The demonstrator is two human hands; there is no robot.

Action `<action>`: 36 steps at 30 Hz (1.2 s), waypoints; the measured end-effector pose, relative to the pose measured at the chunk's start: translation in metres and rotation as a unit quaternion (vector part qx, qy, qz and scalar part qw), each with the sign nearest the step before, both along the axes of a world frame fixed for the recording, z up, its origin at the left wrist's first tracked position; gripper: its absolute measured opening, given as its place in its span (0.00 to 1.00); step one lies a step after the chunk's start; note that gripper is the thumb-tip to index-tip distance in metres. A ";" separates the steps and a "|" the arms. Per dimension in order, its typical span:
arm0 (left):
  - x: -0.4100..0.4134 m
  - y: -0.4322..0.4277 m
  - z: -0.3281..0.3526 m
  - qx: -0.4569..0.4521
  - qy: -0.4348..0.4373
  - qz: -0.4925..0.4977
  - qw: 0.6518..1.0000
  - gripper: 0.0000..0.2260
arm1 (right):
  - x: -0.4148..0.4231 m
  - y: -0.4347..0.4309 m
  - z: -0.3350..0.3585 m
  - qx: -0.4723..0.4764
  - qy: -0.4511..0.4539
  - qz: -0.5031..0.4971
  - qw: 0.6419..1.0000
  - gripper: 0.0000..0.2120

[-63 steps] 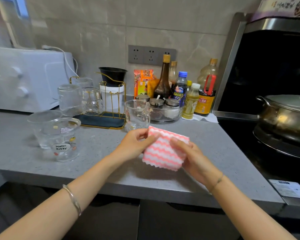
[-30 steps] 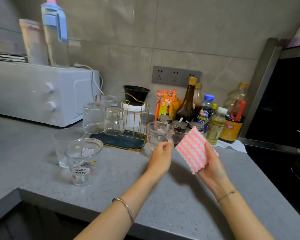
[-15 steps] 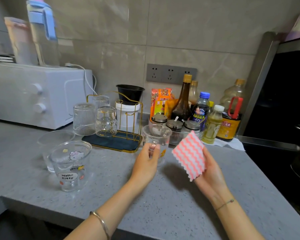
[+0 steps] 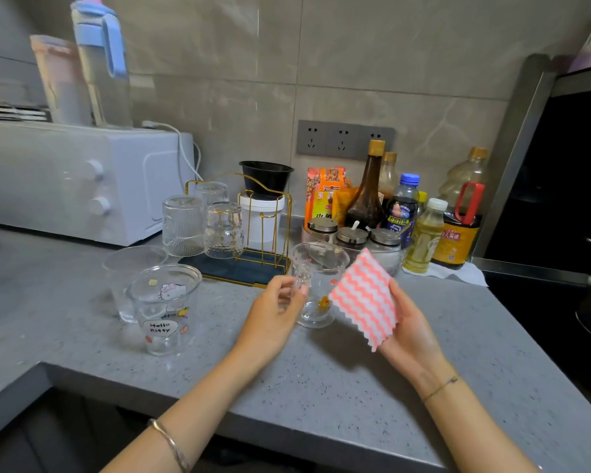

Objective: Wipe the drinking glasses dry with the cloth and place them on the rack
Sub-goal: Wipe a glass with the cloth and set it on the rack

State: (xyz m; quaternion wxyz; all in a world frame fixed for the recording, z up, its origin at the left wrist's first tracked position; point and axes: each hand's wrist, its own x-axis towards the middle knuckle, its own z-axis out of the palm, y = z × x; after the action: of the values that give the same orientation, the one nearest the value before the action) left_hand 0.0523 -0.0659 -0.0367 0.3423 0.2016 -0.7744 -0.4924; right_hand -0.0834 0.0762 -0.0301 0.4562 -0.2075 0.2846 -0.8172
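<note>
- Two hands meet over the bench (image 4: 321, 387): the left hand (image 4: 273, 312) pinches the handle of a glass (image 4: 321, 268) just in front of the rack (image 4: 239, 268).
- The right hand (image 4: 410, 332) grips the cloth (image 4: 362, 298) beside that glass.
- A printed glass (image 4: 166, 308) stands nearer the left edge.

1. The left hand (image 4: 273, 314) is stretched forward; the handle of a glass (image 4: 321, 268) is pinched between its thumb and curled fingers.
2. The right hand (image 4: 411, 332) is raised beside it, and a cloth (image 4: 362, 297) is gripped in it.
</note>
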 end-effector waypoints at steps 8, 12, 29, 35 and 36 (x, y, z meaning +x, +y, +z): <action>0.073 -0.018 0.025 -0.317 -0.002 0.158 0.935 0.23 | 0.043 -0.016 0.014 -0.005 0.014 0.048 0.999 0.44; 0.097 -0.038 0.024 -0.349 -0.029 0.253 0.902 0.35 | 0.067 -0.032 0.017 0.015 0.022 0.057 0.998 0.44; 0.124 -0.071 -0.016 -0.076 -0.073 0.299 0.948 0.39 | 0.110 -0.051 0.020 0.097 0.039 0.016 0.994 0.24; 0.125 -0.068 -0.019 -0.028 -0.028 0.260 0.965 0.37 | 0.111 -0.046 0.023 0.100 0.047 -0.006 0.994 0.22; 0.125 -0.064 -0.017 -0.018 -0.010 0.243 0.970 0.36 | 0.110 -0.044 0.025 0.099 0.050 -0.014 0.994 0.24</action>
State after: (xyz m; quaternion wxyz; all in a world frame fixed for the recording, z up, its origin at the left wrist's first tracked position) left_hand 0.1777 -0.1301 -0.0533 0.4478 0.3819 -0.7144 -0.3784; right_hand 0.0266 0.0320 -0.0056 0.4480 -0.1977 0.3895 -0.7801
